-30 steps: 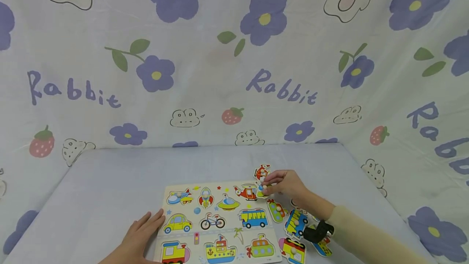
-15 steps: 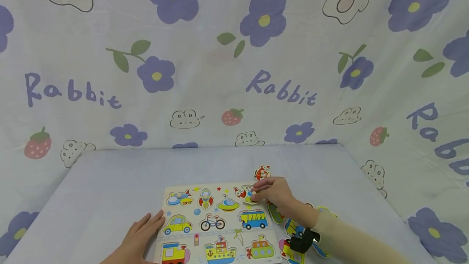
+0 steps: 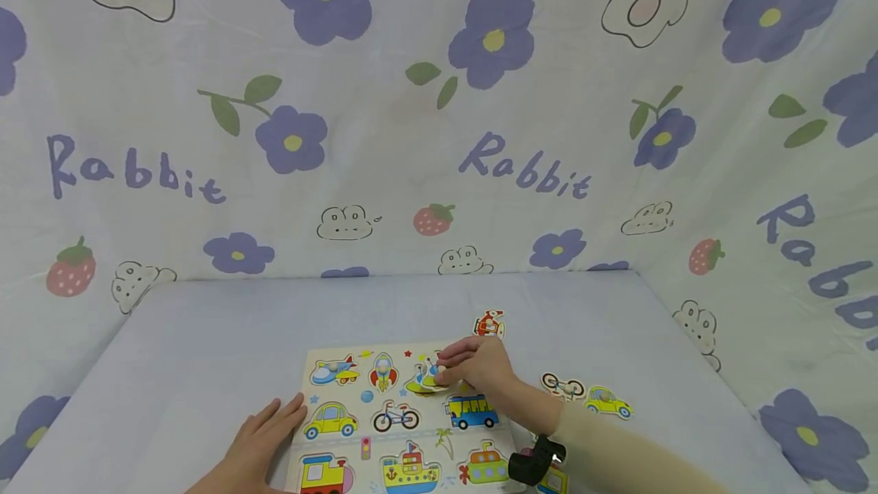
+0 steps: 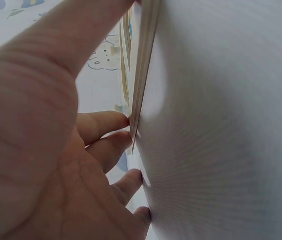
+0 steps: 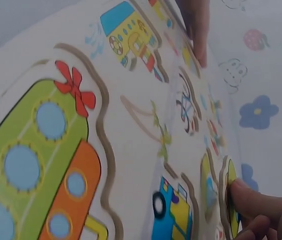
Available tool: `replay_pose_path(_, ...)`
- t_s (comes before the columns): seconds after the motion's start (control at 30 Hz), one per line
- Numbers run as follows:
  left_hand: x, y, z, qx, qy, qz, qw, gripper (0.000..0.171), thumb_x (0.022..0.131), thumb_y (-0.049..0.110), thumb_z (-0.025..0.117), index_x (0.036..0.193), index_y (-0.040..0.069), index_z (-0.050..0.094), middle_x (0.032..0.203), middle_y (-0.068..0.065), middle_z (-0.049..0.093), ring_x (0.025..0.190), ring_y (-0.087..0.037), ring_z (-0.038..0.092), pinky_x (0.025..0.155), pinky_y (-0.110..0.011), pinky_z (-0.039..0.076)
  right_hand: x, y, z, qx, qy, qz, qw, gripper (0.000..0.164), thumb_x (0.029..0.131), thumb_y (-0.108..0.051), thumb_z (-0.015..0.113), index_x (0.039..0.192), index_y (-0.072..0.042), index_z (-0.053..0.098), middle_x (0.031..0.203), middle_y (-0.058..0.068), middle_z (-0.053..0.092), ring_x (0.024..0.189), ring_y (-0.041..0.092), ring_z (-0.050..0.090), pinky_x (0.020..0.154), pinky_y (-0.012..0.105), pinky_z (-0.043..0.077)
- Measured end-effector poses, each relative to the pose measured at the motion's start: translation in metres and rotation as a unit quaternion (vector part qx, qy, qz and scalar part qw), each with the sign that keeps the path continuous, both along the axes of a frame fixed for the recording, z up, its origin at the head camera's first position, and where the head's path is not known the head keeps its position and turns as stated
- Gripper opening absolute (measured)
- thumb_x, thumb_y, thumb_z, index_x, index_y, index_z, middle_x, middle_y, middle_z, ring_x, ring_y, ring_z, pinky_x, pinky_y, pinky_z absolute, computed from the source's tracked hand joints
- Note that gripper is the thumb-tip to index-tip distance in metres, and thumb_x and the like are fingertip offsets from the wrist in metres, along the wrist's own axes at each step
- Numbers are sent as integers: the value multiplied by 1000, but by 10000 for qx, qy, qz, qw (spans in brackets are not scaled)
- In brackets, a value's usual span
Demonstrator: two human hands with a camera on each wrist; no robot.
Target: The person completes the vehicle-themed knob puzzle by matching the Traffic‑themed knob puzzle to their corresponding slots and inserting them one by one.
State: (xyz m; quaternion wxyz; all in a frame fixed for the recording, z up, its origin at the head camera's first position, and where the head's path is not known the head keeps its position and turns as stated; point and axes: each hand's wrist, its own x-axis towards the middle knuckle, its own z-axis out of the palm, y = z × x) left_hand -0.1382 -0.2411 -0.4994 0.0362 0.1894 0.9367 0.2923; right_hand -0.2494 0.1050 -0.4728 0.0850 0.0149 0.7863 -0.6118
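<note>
My right hand pinches a flying saucer puzzle piece between thumb and fingers, just over the matching saucer picture in the top row of the wooden puzzle board. In the right wrist view the saucer piece stands close beside the saucer recess, slightly apart from the board. At the board's left edge rests my left hand, fingers extended; the left wrist view has its fingertips touching that edge. An airplane piece and a rocket piece, both with knobs, sit in their recesses.
A loose helicopter piece lies behind the board's right corner. Right of the board are a bicycle piece, a car piece and a partly covered train piece. My right forearm hides more of that area. A patterned cloth hangs behind the table.
My right hand has carried the saucer piece left, from the board's right edge past the helicopter picture to the saucer picture. The forearm's shift uncovers the bicycle and car pieces. My left hand stays put.
</note>
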Motion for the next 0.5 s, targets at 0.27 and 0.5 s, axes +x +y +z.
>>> replay_pose_path(0.27, 0, 1, -2, 6, 286, -80, 9996, 116, 60, 65, 84, 144, -3, 44, 153, -21, 35, 136, -53, 23, 99, -78, 17, 3, -16, -8, 67, 260, 77, 9996, 29, 66, 3, 89, 90, 0, 73, 79, 9, 73, 62, 17, 67, 46, 23, 46)
replay_pose_path(0.5, 1, 3, 0, -16, -147, 212, 9997, 119, 58, 70, 81, 147, 1, 42, 156, -15, 32, 140, -50, 17, 102, -77, 11, -3, -8, -7, 182, 247, 775, 9965, 24, 72, -1, 86, 93, -1, 74, 82, 10, 73, 69, 22, 70, 51, 25, 52)
